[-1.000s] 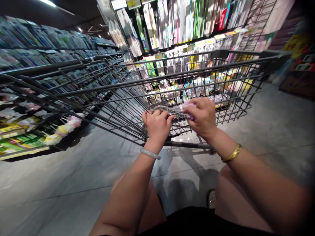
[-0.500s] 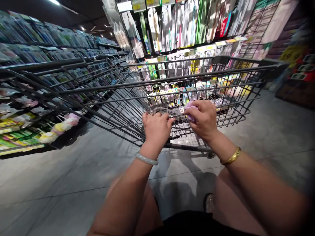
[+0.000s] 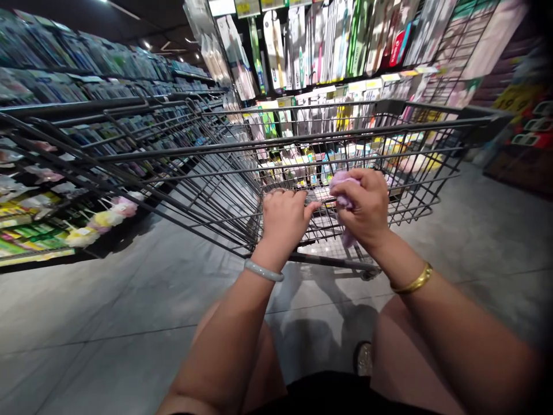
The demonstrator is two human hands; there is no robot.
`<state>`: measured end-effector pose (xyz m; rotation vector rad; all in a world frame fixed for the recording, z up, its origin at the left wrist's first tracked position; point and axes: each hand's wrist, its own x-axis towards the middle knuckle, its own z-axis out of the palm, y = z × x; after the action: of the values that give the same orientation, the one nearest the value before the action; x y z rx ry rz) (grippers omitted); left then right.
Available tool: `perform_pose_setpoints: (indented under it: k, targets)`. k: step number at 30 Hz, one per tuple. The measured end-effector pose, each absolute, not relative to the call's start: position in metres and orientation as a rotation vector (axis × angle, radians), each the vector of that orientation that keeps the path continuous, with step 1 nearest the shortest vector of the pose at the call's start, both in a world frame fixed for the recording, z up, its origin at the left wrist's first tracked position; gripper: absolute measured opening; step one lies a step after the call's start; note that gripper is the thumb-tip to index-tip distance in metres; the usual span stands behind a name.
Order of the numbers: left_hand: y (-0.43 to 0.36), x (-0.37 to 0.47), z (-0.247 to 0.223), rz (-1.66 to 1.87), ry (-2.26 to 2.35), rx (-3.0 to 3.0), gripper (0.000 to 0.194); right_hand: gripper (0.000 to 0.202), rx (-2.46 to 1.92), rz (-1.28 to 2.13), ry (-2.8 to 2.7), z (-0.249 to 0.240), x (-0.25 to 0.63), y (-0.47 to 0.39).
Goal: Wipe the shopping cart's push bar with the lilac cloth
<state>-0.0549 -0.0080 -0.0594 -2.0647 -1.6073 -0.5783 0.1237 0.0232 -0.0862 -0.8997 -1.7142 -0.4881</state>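
1. Your left hand [image 3: 285, 222] is clenched around the near top wire of the shopping cart [image 3: 302, 144]. It is the only firm hold you have on the cart, so if those fingers slip, the cart could roll away from you.
2. Your right hand [image 3: 365, 210] is closed around a small purple cloth [image 3: 343, 199], bunched against the same wire just beside your left hand. A loose tail hangs below your palm and could snag in the mesh.
3. With your right hand busy on the cloth, steering is likely one-sided, so the cart may veer toward the shelves [image 3: 64, 173] at its left side.
4. The front edge of the cart is near the hanging display [image 3: 328, 46]. A push could knock packets off.
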Motion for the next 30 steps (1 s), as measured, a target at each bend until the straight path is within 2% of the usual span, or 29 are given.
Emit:
perform_pose_setpoints:
  k: [5, 10, 20, 25, 30]
  targets:
    - [0.007, -0.055, -0.075, -0.492, -1.572, -2.194, 0.053, 0.025, -0.891, -0.529, -1.593, -0.085, 0.135, 0.028]
    - [0.006, -0.059, -0.075, -0.507, -1.525, -2.199, 0.052, 0.017, -0.830, -0.520, -1.758, -0.090, 0.126, 0.024]
    - [0.003, -0.057, -0.074, -0.524, -1.545, -2.190, 0.047, 0.042, -0.677, -0.384, -1.421, -0.055, 0.126, 0.011]
    - [0.002, -0.057, -0.074, -0.536, -1.551, -2.214, 0.047, 0.047, -0.524, -0.538, -1.418, -0.046, 0.121, 0.021]
    - [0.002, -0.059, -0.074, -0.533, -1.538, -2.213, 0.041, 0.049, -0.656, -0.764, -1.586, -0.079, 0.119, 0.045]
